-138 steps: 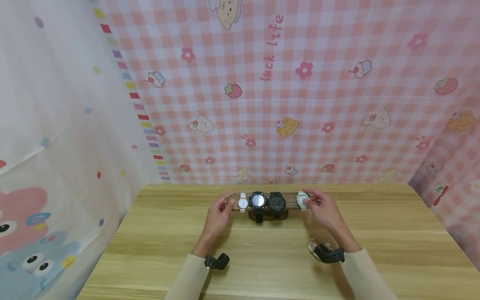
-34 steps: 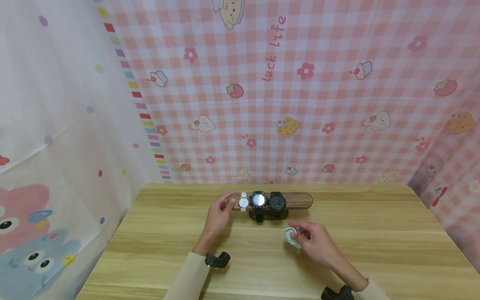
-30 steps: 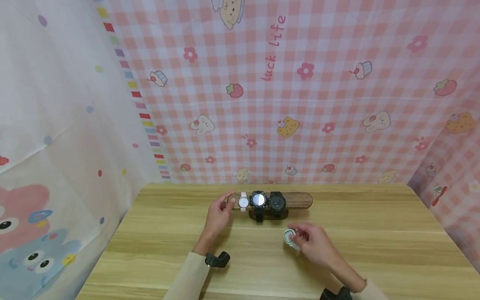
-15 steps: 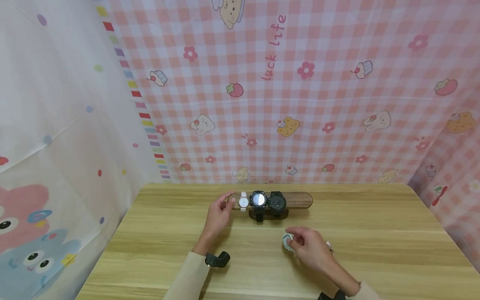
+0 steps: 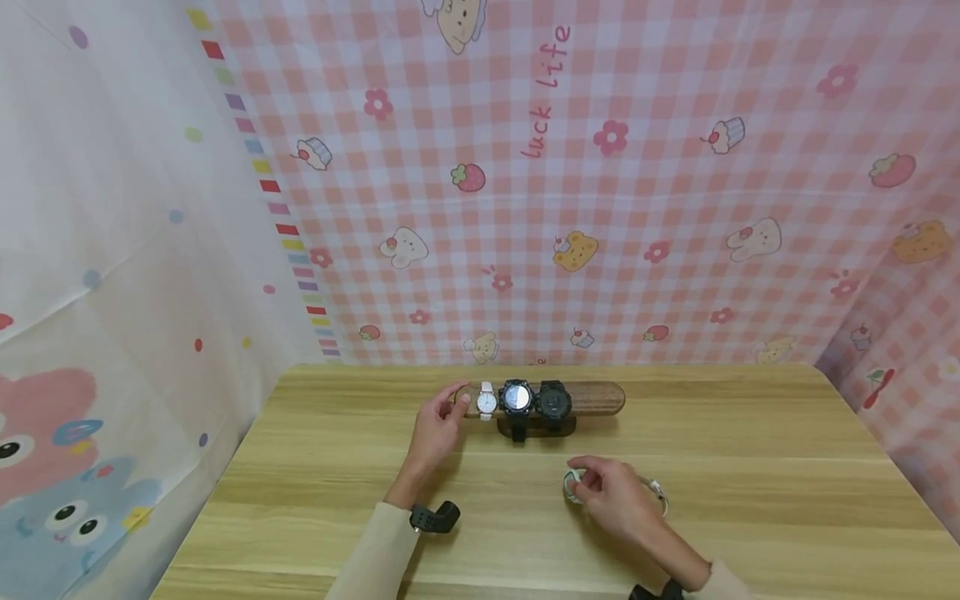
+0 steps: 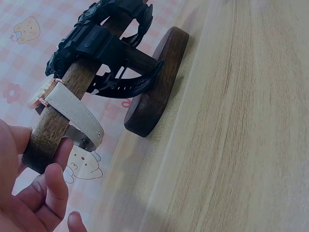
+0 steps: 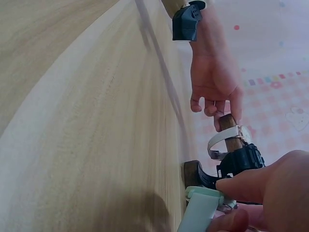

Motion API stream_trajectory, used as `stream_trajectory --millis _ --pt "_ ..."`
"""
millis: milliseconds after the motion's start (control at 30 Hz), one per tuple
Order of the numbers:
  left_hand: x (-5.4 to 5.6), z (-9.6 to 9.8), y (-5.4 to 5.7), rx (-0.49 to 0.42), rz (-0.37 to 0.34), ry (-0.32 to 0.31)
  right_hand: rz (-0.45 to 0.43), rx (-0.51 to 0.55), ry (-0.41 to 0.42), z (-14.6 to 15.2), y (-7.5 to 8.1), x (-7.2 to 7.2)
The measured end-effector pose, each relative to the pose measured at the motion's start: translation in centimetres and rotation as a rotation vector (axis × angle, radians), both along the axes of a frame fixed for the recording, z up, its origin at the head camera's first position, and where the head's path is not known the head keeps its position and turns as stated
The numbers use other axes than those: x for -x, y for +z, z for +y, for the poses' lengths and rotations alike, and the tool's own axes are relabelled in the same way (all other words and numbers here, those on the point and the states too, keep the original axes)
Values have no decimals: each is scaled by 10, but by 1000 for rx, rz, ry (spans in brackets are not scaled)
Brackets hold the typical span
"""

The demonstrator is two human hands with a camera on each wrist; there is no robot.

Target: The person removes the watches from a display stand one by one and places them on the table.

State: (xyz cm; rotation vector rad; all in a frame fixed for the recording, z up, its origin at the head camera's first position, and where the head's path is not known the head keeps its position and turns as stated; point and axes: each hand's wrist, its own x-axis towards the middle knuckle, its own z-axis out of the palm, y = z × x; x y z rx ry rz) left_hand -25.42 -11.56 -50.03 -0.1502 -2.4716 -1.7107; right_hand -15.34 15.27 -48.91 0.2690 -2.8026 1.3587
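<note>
With thumb and fingers, my left hand (image 5: pixel 438 427) grips the left end of a dark wooden watch stand (image 5: pixel 600 398). On its bar sit a white-strapped watch (image 5: pixel 487 403) and two black watches, one with a bright face (image 5: pixel 517 398) and one dark all over (image 5: pixel 554 402). In front of the stand, my right hand (image 5: pixel 621 502) pinches a pale mint-green watch (image 5: pixel 572 487) above the table. The right wrist view shows that watch's mint case and pale strap (image 7: pixel 199 212) close up, partly covered by fingers.
Another watch (image 5: pixel 659 492) lies on the wooden table (image 5: pixel 765 483), partly hidden behind my right hand. A pink checked cloth (image 5: pixel 675 192) hangs behind the table's far edge. Each wrist carries a black camera band (image 5: pixel 435 518).
The mint-green watch has left the bar's right end and come forward in my right hand. Lately that hand drifted slightly left and nearer, uncovering the watch on the table. My left hand stays put.
</note>
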Motion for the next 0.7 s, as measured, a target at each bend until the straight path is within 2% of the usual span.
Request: stream_trajectory --millis 300,700 --pt "0 0 0 -4 4 -6 2 7 9 -2 -3 0" --pt "0 0 0 -12 -2 0 20 -9 67 -2 -9 1"
